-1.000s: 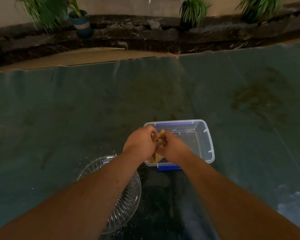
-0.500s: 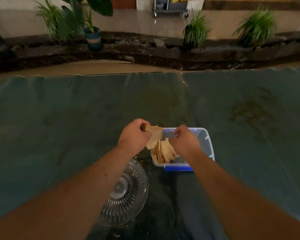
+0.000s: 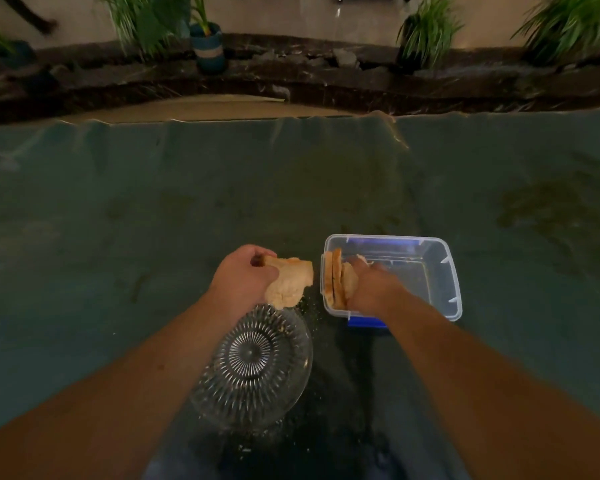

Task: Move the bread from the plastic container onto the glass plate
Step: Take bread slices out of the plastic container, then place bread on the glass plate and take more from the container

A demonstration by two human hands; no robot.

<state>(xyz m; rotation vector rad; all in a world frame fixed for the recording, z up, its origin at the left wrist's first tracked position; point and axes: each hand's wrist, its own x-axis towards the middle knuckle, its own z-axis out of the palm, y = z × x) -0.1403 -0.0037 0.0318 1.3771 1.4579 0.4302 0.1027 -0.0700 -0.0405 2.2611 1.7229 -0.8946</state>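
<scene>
My left hand [image 3: 243, 277] pinches one bread slice [image 3: 289, 281] above the glass plate [image 3: 284, 386]; right hand [image 3: 371, 287] rests on slices [image 3: 336, 278] in the plastic container [image 3: 444, 271], grip unclear. Light, crumbly; hold edges gently.

The plate [image 3: 253, 368] near the left is clear cut glass, ribbed and glinting. The container [image 3: 426, 271] on the right is smooth translucent plastic. The bread slice [image 3: 290, 282] looks matt, porous and crumbly. The far-reaching table cover [image 3: 153, 202] is dull, creased sheeting.
</scene>
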